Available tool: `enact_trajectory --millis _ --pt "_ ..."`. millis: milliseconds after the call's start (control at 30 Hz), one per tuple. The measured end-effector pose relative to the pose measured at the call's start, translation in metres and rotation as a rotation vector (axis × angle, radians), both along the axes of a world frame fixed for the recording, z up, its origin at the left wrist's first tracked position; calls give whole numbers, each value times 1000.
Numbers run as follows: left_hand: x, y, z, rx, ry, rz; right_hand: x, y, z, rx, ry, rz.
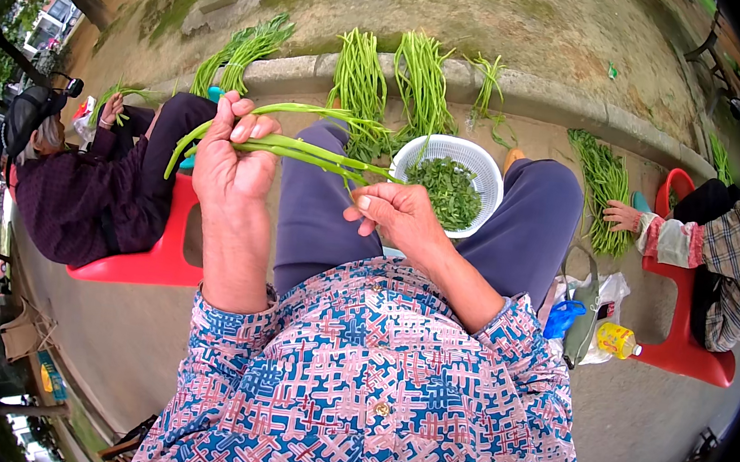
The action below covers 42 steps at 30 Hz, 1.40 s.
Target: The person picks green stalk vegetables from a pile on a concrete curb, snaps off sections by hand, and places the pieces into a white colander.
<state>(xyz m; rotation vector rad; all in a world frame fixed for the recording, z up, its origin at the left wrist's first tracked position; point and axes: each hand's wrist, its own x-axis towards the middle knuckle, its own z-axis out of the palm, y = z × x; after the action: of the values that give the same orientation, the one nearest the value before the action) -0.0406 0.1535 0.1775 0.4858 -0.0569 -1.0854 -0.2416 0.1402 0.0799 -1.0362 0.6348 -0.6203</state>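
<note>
My left hand [238,149] is raised and closed around a few long green vegetable stems [304,150], which reach across to the right. At their far end, the fingertips of my right hand [399,214] pinch a thin part of a stem. Just beyond that hand, a white plastic basket [406,150] stands between my knees. Cut or plucked green leaves [448,195] lie inside it. Past the basket, two thick bundles of leafy stems [360,81] [423,81] lean on the stone curb [454,77].
A smaller stem bunch [489,84] and another bundle [246,56] rest along the curb. People on red plastic stools [143,261] [688,359] sit either side; the right person's hand [622,215] touches stems [604,188]. A yellow-labelled bottle [617,340] lies by a plastic bag [612,290].
</note>
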Motion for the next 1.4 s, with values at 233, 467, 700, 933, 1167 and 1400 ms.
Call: enact_trajectory --millis 233,467,700,933,1167,1400 --pt "-10 0 -2 -14 -40 73 0 -1 -5 73 -16 29" --pt "-10 0 -9 -54 -173 128 3 1 -7 -165 137 -25" --pt "-13 -1 -16 -44 -259 145 4 -2 -15 26 60 -215" --pt "11 7 -12 -114 -243 137 -35 -34 -55 72 165 -437" --pt "42 23 0 -109 -69 78 -75 -83 -123 -1128 1113 -551" --pt "89 52 -2 -38 49 130 -82 -87 -92 -305 1058 -197"
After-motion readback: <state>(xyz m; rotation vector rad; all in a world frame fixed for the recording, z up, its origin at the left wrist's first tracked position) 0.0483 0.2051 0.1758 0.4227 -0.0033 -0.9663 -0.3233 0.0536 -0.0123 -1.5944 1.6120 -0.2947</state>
